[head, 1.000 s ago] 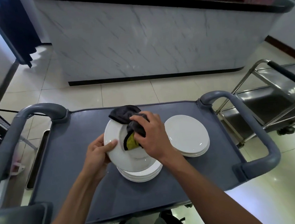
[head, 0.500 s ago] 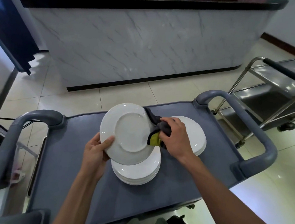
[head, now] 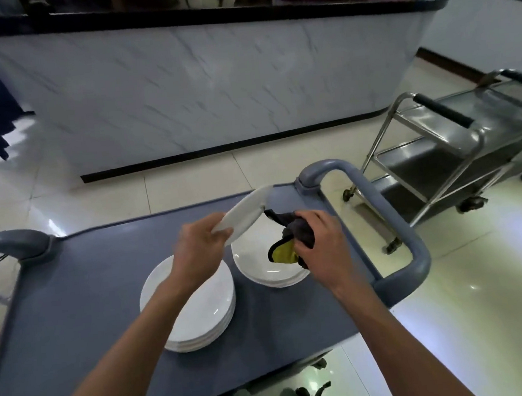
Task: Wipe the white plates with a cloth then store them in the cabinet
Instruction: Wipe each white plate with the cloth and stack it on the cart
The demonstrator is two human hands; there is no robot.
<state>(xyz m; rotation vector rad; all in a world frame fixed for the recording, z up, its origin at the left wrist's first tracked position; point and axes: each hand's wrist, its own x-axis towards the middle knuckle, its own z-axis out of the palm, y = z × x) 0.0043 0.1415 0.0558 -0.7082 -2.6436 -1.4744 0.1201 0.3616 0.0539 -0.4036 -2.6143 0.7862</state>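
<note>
My left hand [head: 199, 247] grips a white plate [head: 248, 208] by its near rim, held almost edge-on and tilted above the right-hand stack of white plates [head: 261, 269]. My right hand [head: 318, 240] is closed on a dark grey cloth with a yellow side [head: 289, 242], just right of the held plate and over the right-hand stack. A taller stack of white plates [head: 194, 311] sits on the grey cart top [head: 83, 308], under my left forearm.
The cart has thick grey handles at its left end [head: 14, 243] and right end [head: 391, 218]. A steel trolley [head: 458, 155] stands on the floor to the right. A marble-fronted counter [head: 212, 85] with a black top runs across ahead.
The held plate has moved from over the near stack to the right and tipped from face-on to nearly edge-on. My right hand with the cloth has come off it. The view has swung right.
</note>
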